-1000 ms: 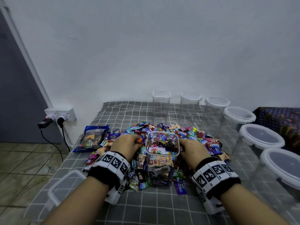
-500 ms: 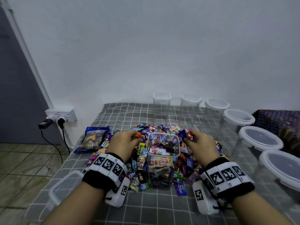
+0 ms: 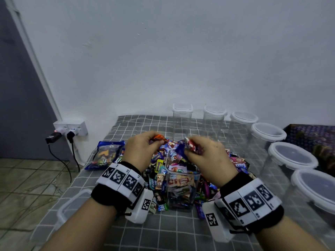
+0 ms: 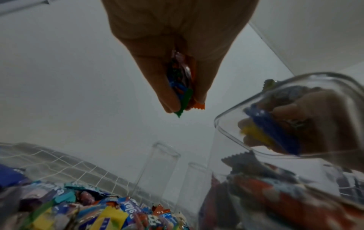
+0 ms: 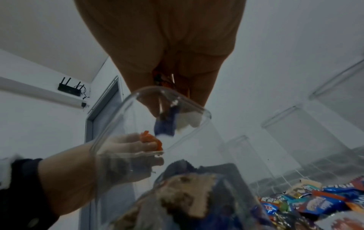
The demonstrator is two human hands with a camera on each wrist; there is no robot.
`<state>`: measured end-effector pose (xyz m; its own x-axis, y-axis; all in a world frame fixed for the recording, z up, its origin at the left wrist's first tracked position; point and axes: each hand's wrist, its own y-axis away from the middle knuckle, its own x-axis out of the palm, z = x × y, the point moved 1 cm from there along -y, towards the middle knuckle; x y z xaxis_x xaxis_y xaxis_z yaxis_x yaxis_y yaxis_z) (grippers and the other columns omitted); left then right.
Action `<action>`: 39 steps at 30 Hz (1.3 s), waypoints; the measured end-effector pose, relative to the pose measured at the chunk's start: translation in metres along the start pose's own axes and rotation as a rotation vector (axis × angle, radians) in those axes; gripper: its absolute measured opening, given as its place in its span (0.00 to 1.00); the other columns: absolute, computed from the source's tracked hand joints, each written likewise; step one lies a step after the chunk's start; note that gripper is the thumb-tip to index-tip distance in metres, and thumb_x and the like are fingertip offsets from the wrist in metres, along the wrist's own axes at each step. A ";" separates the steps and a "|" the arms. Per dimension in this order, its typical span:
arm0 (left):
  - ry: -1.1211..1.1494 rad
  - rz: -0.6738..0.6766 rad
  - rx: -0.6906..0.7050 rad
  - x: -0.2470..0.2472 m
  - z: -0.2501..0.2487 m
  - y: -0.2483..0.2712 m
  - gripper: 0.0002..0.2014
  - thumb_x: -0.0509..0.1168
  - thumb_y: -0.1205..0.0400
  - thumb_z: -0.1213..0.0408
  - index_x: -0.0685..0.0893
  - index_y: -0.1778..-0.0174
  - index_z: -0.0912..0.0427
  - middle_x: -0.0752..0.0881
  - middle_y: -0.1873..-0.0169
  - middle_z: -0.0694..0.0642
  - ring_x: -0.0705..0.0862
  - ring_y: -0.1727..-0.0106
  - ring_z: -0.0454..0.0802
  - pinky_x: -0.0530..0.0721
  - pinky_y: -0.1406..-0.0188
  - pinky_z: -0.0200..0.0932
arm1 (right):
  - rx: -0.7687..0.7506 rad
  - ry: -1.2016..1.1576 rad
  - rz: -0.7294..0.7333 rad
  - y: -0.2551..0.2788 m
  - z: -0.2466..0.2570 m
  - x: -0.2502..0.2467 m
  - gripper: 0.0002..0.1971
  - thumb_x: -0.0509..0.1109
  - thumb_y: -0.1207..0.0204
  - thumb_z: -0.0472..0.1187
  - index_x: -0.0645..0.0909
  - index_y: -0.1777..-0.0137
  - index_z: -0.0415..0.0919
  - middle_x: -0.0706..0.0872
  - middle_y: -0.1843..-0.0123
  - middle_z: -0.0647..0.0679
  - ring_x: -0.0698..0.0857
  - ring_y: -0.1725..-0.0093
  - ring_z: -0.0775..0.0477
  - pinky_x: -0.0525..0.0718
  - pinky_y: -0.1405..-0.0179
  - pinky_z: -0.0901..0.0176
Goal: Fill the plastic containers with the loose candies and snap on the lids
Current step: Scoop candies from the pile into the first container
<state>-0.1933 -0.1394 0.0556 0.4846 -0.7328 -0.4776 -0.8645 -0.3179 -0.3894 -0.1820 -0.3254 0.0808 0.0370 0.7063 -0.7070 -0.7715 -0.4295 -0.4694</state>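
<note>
A: where's the open container sat? which way up?

B: It's stood upright, long axis vertical, mouth up, in the middle of the candy pile on the checked cloth; it's mostly filled.

A: and the hands?

B: A few wrappers are pinched by the left hand just left of the rim. A bunch is gripped by the right hand above the mouth. Lidded containers are lined up behind and to its right.

Left hand pinches wrapped candies beside open container.
</note>
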 end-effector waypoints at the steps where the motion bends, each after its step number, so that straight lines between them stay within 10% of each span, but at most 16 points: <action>1: 0.001 0.002 0.001 0.000 0.000 0.000 0.06 0.71 0.23 0.64 0.89 0.51 0.55 0.86 0.66 0.48 0.85 0.60 0.49 0.86 0.53 0.47 | 0.012 -0.006 0.004 0.001 0.000 0.000 0.12 0.71 0.26 0.37 0.85 0.43 0.42 0.86 0.54 0.51 0.78 0.55 0.56 0.68 0.59 0.68; 5: -0.001 0.015 0.009 0.000 -0.001 0.000 0.07 0.71 0.23 0.64 0.89 0.50 0.56 0.87 0.64 0.49 0.85 0.59 0.47 0.85 0.54 0.45 | 0.051 -0.060 0.037 0.002 0.000 0.000 0.21 0.73 0.27 0.41 0.81 0.33 0.46 0.85 0.38 0.51 0.81 0.41 0.54 0.78 0.37 0.58; 11: 0.097 0.002 0.004 -0.001 -0.008 -0.002 0.05 0.72 0.24 0.67 0.89 0.56 0.52 0.86 0.67 0.48 0.84 0.67 0.42 0.87 0.57 0.44 | 0.095 -0.191 -0.025 0.007 -0.010 0.001 0.27 0.71 0.31 0.55 0.77 0.32 0.48 0.77 0.41 0.61 0.75 0.37 0.60 0.76 0.33 0.56; 17: 0.222 0.012 0.076 -0.006 -0.029 -0.005 0.13 0.72 0.24 0.70 0.86 0.61 0.43 0.87 0.68 0.49 0.84 0.69 0.37 0.88 0.60 0.40 | 0.268 -0.400 0.297 0.020 -0.029 0.009 0.59 0.80 0.46 0.61 0.49 0.18 0.52 0.64 0.26 0.61 0.63 0.26 0.63 0.62 0.26 0.63; 21: 0.267 0.121 0.090 0.005 -0.040 0.001 0.12 0.72 0.24 0.70 0.87 0.59 0.45 0.89 0.60 0.57 0.88 0.58 0.55 0.88 0.53 0.52 | 0.300 -0.484 0.383 0.025 -0.036 0.016 0.52 0.82 0.40 0.49 0.49 0.22 0.60 0.67 0.34 0.71 0.70 0.38 0.77 0.69 0.38 0.82; 24: 0.244 0.219 0.097 0.015 -0.043 0.006 0.12 0.72 0.25 0.69 0.87 0.56 0.44 0.89 0.62 0.47 0.87 0.60 0.44 0.87 0.54 0.46 | 0.310 -0.464 0.369 0.025 -0.038 0.017 0.49 0.82 0.37 0.46 0.53 0.22 0.57 0.68 0.38 0.71 0.69 0.42 0.80 0.66 0.50 0.89; 31: 0.123 0.275 0.169 0.023 -0.047 0.013 0.19 0.74 0.26 0.64 0.85 0.41 0.44 0.89 0.51 0.47 0.86 0.49 0.48 0.83 0.43 0.47 | 0.294 -0.457 0.338 0.026 -0.044 0.022 0.52 0.83 0.44 0.57 0.56 0.23 0.59 0.69 0.25 0.59 0.68 0.25 0.58 0.68 0.26 0.58; 39: 0.176 0.333 0.210 0.021 -0.051 0.014 0.15 0.72 0.25 0.60 0.84 0.46 0.36 0.89 0.47 0.43 0.87 0.48 0.42 0.84 0.47 0.36 | 0.315 -0.472 0.347 0.026 -0.042 0.022 0.54 0.82 0.44 0.56 0.53 0.21 0.61 0.68 0.28 0.61 0.72 0.28 0.56 0.71 0.26 0.53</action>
<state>-0.2025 -0.1896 0.0801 0.1375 -0.8720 -0.4699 -0.9152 0.0697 -0.3970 -0.1745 -0.3445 0.0303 -0.4736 0.7582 -0.4482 -0.8400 -0.5418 -0.0288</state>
